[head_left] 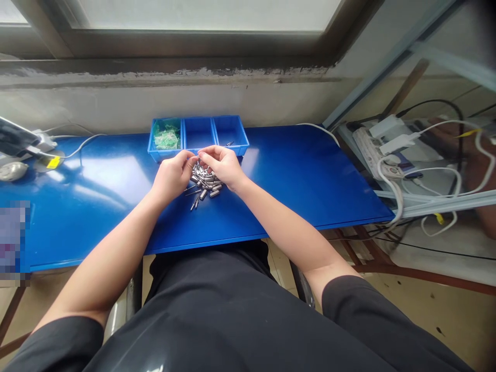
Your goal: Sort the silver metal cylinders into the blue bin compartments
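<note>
My left hand point(176, 171) and my right hand point(223, 165) meet above a heap of small metal parts point(207, 181), their fingertips close together. Both hands have thumb and fingers pinched. What they grip is too small and too covered to name. The heap mixes short silvery cylinders with thin pin-like pieces, lying on the blue tabletop point(294, 181). Just behind the hands stands a blue three-part bin point(197, 150). Its left compartment holds green pieces in clear plastic point(167, 136). A few thin metal pieces point(230, 143) lie in the right compartment.
At the left are a device with a screen point(17, 137), a white mouse point(13, 171) and a cable point(79, 151). On the right, a power strip point(377, 152) with plugs and tangled white cables sits by a metal frame point(445, 204). A wall with a window runs behind the table.
</note>
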{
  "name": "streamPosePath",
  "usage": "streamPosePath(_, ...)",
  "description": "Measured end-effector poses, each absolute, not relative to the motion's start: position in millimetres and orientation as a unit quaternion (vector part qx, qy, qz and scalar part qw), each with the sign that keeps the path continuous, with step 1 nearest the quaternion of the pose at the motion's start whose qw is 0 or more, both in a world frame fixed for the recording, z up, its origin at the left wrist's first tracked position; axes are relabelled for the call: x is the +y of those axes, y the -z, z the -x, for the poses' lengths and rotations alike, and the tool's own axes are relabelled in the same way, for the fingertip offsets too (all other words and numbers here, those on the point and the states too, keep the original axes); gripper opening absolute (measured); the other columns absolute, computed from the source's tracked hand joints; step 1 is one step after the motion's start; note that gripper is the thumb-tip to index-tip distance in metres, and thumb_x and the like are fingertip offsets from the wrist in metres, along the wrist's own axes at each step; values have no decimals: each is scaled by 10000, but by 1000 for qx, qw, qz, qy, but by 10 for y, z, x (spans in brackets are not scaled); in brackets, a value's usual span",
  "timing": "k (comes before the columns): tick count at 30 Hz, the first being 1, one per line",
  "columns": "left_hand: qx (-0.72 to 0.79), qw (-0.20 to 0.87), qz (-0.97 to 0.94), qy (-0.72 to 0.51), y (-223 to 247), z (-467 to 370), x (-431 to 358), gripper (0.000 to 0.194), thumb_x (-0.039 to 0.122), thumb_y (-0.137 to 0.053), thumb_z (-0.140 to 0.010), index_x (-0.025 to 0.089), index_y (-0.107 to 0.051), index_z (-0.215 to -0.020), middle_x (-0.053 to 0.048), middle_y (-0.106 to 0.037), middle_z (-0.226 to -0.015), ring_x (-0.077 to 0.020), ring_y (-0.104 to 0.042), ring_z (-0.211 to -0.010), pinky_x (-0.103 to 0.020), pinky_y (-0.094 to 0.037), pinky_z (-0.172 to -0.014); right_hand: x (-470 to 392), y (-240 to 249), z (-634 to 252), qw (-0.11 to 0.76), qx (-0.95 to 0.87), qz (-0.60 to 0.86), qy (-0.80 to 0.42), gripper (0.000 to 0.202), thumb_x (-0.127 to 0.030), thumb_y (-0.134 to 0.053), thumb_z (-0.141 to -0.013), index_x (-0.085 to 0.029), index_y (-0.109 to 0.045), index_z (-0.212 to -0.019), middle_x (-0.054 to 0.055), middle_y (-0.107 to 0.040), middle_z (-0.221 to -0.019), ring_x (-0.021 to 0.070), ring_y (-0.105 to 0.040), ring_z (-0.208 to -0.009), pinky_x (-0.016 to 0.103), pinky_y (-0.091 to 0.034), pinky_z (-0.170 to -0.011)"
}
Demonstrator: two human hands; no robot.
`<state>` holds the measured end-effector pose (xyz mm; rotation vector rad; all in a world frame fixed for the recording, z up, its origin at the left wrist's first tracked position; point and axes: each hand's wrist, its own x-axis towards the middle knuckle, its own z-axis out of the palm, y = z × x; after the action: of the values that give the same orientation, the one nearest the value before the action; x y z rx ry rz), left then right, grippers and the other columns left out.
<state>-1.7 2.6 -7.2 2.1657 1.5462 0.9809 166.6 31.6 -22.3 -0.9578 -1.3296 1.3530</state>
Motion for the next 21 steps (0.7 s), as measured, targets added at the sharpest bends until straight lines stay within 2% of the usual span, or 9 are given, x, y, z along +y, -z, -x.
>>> streamPosePath(4, 536, 148, -757, -343, 75, 20, 26, 376, 444, -414, -1015, 182, -667, -922, -30, -669, -697, -158, -602, -634, -271, -447, -655, 310, 224, -1661, 495, -543, 386, -558, 324, -459, -802, -775, -182, -676, -886, 5, -698, -761, 135, -657, -734, 260, -551, -661)
streamPosePath(11, 531, 153, -751, -360, 102, 8, 21, 256, 366, -545, -957, 206, -636, -1135, 11, -660, -695, -137, -590, -596, -255, -443, -642, 317, 225, -1658, 494, -529, 405, -558, 335, -478, -781, -797, -186, -668, -913, 13, -715, -804, 135, -672, -752, 249, -543, -637)
streamPosePath(21, 534, 154, -758, -342, 135, 37, 49, 299, 415, -446, -1005, 199, -651, -1034, -18, -672, -687, -153, -606, -594, -260, -441, -613, 315, 218, -1657, 493, -528, 399, -565, 315, -449, -796, -791, -185, -655, -890, -5, -691, -755, 123, -658, -718, 246, -543, -646)
